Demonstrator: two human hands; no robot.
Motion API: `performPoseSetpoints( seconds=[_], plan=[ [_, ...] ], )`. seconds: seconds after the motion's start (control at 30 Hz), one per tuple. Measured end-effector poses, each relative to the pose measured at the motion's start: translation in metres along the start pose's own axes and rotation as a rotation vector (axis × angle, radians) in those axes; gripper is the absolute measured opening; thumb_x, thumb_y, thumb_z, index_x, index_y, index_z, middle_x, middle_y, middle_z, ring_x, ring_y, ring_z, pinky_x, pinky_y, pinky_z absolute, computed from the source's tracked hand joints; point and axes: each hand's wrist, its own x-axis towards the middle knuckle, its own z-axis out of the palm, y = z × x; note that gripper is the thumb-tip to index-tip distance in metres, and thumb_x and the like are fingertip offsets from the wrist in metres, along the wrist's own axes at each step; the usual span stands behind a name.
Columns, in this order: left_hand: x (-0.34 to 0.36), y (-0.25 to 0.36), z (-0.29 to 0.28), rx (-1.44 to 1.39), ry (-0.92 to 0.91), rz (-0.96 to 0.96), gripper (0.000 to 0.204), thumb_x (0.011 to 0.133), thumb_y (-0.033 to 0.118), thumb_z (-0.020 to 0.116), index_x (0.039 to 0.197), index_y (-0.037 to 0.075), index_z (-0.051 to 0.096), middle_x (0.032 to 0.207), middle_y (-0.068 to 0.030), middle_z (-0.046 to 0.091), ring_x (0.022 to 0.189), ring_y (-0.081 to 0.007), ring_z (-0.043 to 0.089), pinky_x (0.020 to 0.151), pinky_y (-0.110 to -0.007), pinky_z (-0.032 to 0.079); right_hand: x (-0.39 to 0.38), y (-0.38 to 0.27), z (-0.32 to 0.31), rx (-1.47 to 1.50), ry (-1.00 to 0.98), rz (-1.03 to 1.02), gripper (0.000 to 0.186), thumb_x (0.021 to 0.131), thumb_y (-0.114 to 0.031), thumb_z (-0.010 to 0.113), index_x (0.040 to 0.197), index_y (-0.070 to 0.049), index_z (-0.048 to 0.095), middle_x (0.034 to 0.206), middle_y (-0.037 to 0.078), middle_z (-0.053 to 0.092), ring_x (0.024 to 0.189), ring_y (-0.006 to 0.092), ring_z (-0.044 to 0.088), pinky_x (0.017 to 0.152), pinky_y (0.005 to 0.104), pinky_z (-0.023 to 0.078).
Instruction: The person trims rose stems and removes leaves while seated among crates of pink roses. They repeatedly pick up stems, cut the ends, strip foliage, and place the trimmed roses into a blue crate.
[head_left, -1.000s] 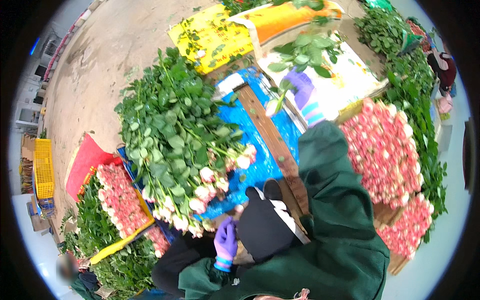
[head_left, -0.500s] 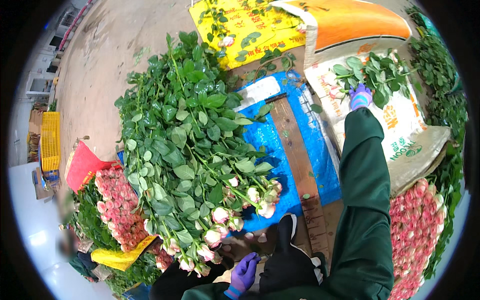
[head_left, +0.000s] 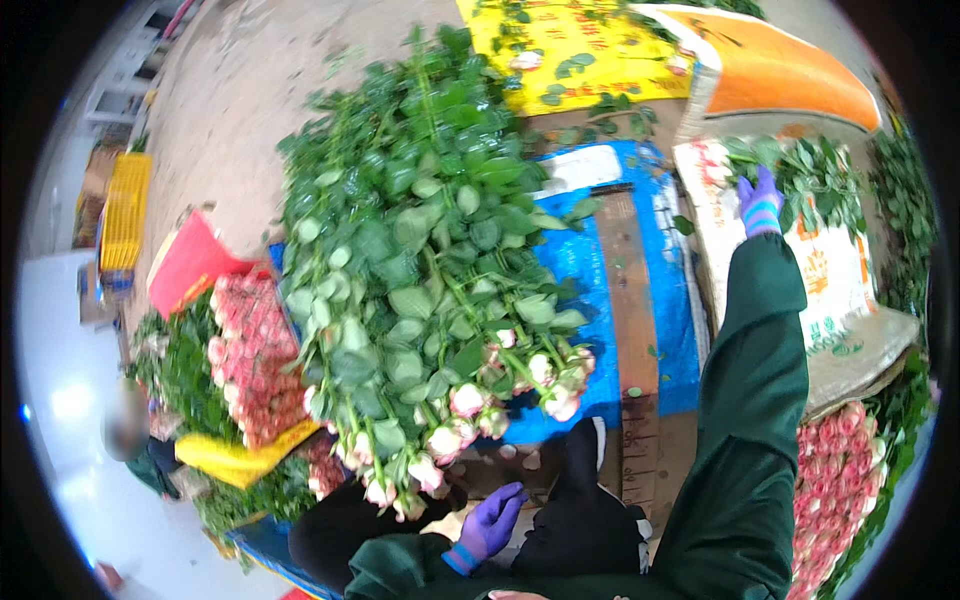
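My right hand (head_left: 761, 203), in a purple glove with a striped cuff, reaches out over a white printed sack (head_left: 835, 265). Its fingers are spread at the edge of some leafy rose stems (head_left: 815, 180) lying on that sack, pale blooms to the left. Close to my lap, my left hand (head_left: 488, 524), gloved alike, is loosely curled, with nothing seen in it. Left of centre rises a large heap of leafy rose stems (head_left: 410, 270). Its pink-edged white roses (head_left: 468, 402) point toward me, near my left hand.
A blue-covered surface with a wooden measuring board (head_left: 628, 290) lies between the heap and the sack. Packed pink roses stand at left (head_left: 255, 360) and right (head_left: 838, 470). Beyond are a yellow sheet (head_left: 590, 65) and a yellow crate (head_left: 125, 210). Another person (head_left: 150, 460) is at far left.
The view has shifted, so most things sit farther right in it. My right hand stays by the stems on the sack, its fingers now spread wider. My left hand remains by my lap.
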Motion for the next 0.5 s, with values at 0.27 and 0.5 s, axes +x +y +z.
performPoseSetpoints(
  seconds=[0.27, 0.5],
  plan=[
    [-0.031, 0.004, -0.011, -0.183, -0.013, -0.106, 0.033, 0.096, 0.016, 0.051, 0.124, -0.001, 0.052, 0.108, -0.0092, 0.065, 0.101, -0.0165, 0.061, 0.087, -0.028, 0.047, -0.437, 0.043, 0.056, -0.674, -1.296, -0.248, 0.022, 0.090, -0.019, 0.057, 0.106, -0.006, 0.064, 0.100, 0.009, 0.066, 0.093, 0.0227, 0.062, 0.084, 0.0337, 0.048],
    [-0.061, 0.007, -0.036, -0.156, 0.062, 0.121, 0.033, 0.095, 0.018, 0.051, 0.123, 0.001, 0.053, 0.097, -0.0101, 0.066, 0.087, -0.0165, 0.063, 0.078, -0.031, 0.049, -0.629, 0.048, 0.127, -1.546, -1.725, -0.624, 0.058, 0.090, -0.059, 0.039, 0.084, -0.008, 0.068, 0.084, 0.014, 0.067, 0.085, 0.0344, 0.063, 0.076, 0.0444, 0.048]
  ],
)
